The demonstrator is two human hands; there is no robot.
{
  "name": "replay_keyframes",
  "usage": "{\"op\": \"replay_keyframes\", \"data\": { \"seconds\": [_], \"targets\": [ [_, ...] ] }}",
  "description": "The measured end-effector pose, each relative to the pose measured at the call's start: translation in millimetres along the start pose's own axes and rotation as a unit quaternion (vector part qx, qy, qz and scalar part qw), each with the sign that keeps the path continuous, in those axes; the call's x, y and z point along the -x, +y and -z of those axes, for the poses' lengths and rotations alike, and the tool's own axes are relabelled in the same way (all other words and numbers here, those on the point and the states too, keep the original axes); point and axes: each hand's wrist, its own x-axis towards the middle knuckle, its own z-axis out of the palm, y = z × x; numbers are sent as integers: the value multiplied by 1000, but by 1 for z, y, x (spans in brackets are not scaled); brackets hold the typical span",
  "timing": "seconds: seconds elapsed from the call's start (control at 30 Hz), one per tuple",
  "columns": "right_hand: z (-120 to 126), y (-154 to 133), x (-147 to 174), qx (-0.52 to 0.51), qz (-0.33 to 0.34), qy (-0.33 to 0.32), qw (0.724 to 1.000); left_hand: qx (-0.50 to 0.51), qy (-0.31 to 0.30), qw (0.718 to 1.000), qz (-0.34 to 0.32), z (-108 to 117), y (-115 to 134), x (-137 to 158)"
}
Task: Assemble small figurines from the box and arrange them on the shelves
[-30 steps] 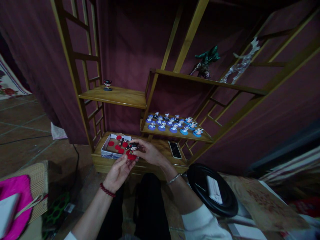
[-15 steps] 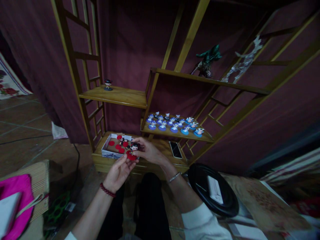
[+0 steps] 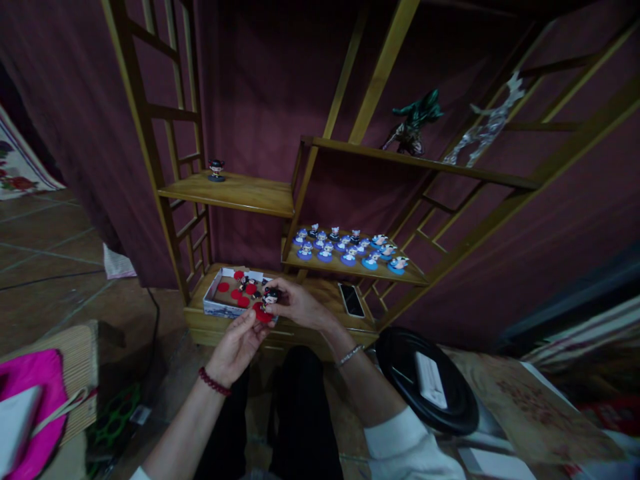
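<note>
Holding red base (image 3: 261, 314) by its edge, left hand (image 3: 241, 339), thumb and fingers pinched, palm partly open. Right hand (image 3: 299, 305) pinches dark-haired figurine (image 3: 271, 295) just above it, at box's (image 3: 219, 308) near right corner; fingers cover part. Feet-to-base contact: can't make out. Box's right end hidden by hands; dark pieces (image 3: 247, 283) inside blurred. Left sleeve (image 3: 141, 474) mostly cut off.

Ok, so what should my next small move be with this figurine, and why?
Probably press the figurine gently against the red disc: your left hand supports the disc, your right hand holds the figurine right at it, and I can't tell whether it's firmly seated.
</note>
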Motion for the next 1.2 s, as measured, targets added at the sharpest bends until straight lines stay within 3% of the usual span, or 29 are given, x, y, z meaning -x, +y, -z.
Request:
{"op": "replay_keyframes", "data": {
  "seconds": [0.7,1.2],
  "targets": [
    [-2,-2,2,-18,-8,9,1000,-42,-11,999,-10,0,0,-1],
    [-7,-5,5,-31,-36,23,999,-31,20,999,-20,-4,-3,0]
  ]
}}
